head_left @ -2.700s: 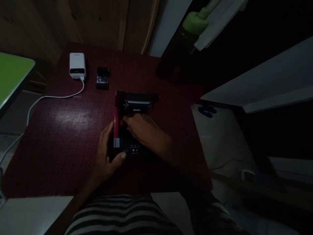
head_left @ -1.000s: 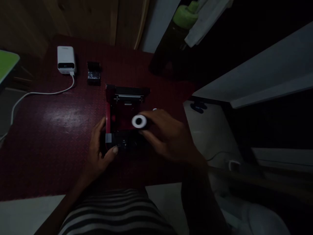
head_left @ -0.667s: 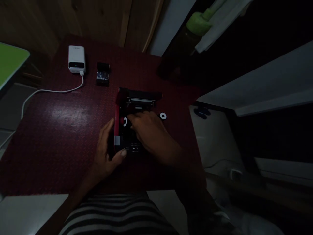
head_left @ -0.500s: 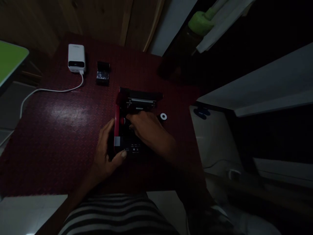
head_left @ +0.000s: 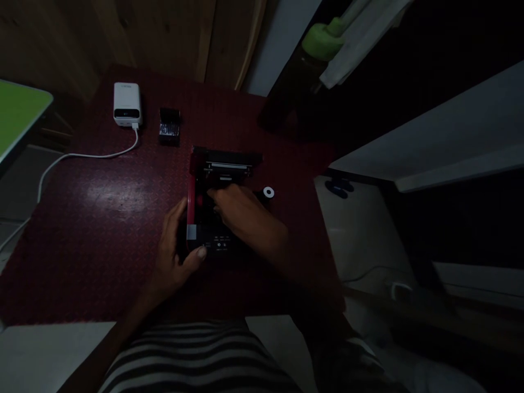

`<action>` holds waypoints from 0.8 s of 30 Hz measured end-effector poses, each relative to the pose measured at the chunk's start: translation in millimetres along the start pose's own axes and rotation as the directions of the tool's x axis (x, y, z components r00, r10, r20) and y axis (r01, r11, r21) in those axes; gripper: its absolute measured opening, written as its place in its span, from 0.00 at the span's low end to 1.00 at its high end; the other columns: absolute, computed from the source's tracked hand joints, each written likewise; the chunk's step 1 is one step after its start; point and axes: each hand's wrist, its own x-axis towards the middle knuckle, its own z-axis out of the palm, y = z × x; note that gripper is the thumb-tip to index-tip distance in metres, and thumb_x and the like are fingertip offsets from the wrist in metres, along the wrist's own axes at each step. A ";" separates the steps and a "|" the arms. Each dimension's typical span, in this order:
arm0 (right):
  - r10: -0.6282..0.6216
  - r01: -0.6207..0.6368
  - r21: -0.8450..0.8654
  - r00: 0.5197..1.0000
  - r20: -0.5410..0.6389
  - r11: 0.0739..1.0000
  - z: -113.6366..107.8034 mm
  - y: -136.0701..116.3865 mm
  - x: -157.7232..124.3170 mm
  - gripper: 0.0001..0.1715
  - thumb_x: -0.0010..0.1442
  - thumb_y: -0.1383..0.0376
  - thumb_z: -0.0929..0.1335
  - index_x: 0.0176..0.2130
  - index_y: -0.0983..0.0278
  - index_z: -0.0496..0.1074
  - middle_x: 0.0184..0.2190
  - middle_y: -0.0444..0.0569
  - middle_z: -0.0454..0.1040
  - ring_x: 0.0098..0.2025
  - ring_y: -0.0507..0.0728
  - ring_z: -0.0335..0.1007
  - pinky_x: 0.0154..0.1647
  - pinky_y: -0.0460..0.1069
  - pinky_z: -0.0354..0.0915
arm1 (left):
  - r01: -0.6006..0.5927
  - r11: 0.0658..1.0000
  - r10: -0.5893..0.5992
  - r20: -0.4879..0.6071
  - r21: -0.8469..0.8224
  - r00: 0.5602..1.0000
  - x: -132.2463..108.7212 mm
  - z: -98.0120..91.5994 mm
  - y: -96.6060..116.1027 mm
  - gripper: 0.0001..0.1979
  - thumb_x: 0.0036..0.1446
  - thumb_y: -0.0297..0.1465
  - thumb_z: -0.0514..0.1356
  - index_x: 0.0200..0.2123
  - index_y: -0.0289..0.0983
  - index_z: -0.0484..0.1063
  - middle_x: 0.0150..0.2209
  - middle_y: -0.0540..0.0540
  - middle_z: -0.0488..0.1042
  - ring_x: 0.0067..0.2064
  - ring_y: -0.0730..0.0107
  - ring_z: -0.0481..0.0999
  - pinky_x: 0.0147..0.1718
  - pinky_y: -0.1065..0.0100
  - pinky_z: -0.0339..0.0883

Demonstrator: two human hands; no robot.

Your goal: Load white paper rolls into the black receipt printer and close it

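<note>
A black and red device (head_left: 191, 202) lies on the dark red table (head_left: 114, 229) with its lid (head_left: 229, 158) raised at the far side. My left hand (head_left: 176, 251) grips its left side, with the thumb on the near black panel. My right hand (head_left: 235, 207) reaches into the opened device from the right, fingers bent down inside. Whatever its fingertips hold is too dark to make out. A roll with a white round end (head_left: 268, 192) is just beyond my right hand.
At the far left of the table lie a white power bank (head_left: 127, 103) with a white cable and a small black item (head_left: 169, 126). A bottle with a green cap (head_left: 323, 41) stands at the back right.
The view has shifted slightly. The red piece seen inside the device near my right fingertips now shows less. My left hand keeps its hold.
</note>
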 end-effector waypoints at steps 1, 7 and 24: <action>-0.005 0.005 0.025 1.000 0.004 1.000 -2.2 1.6 -3.0 0.23 0.76 0.78 0.62 0.55 0.64 0.82 0.47 0.56 0.88 0.46 0.61 0.86 0.44 0.51 0.73 | 0.002 1.000 -0.002 -0.003 -0.004 1.000 -0.6 -0.6 0.1 0.42 0.74 0.50 0.64 0.83 0.51 0.54 0.80 0.38 0.61 0.80 0.39 0.62 0.77 0.36 0.59; -0.263 0.289 0.234 0.955 -0.136 0.928 -0.3 19.2 -35.8 0.28 0.70 0.81 0.68 0.61 0.61 0.81 0.55 0.52 0.86 0.54 0.60 0.82 0.57 0.54 0.75 | 0.124 0.988 -0.124 0.009 -0.097 0.992 2.5 -11.3 13.9 0.37 0.73 0.50 0.64 0.80 0.50 0.62 0.79 0.40 0.65 0.78 0.40 0.66 0.77 0.38 0.60; -0.160 0.152 -0.090 0.558 -0.814 0.984 78.0 -5.7 -88.7 0.14 0.70 0.76 0.75 0.53 0.63 0.84 0.61 0.60 0.85 0.64 0.65 0.78 0.62 0.59 0.76 | 0.168 0.962 -0.218 -0.237 -0.215 0.947 89.0 -8.5 45.5 0.06 0.66 0.39 0.71 0.40 0.43 0.85 0.65 0.45 0.81 0.71 0.51 0.76 0.69 0.53 0.71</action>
